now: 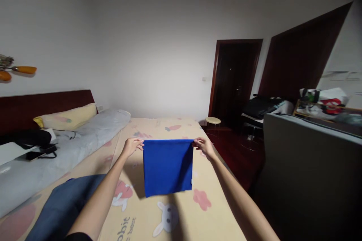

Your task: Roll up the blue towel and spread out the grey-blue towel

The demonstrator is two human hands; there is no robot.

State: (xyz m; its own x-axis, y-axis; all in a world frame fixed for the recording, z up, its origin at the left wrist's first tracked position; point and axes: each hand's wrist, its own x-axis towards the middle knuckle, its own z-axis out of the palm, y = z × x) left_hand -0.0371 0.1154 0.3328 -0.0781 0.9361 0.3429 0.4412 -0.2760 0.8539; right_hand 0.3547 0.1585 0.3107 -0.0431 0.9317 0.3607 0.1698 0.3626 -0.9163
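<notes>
Blue cloth (167,167) hangs flat over bed (181,211), dead centre of view, already folded to neat rectangle; lower edge clear of sheet, not yet laid down

Left hand (132,146), 9 o'clock of cloth, grip narrow, pinching top corner

Right hand (204,147), 3 o'clock, same pinch on other corner

Darker blue garment (63,205) at 8 o'clock, unfolded on bed

We see white walls (158,26) | dark wooden door (234,79) | bed (175,124) with cartoon sheet | red-brown floor (240,154) | dim light.
</notes>
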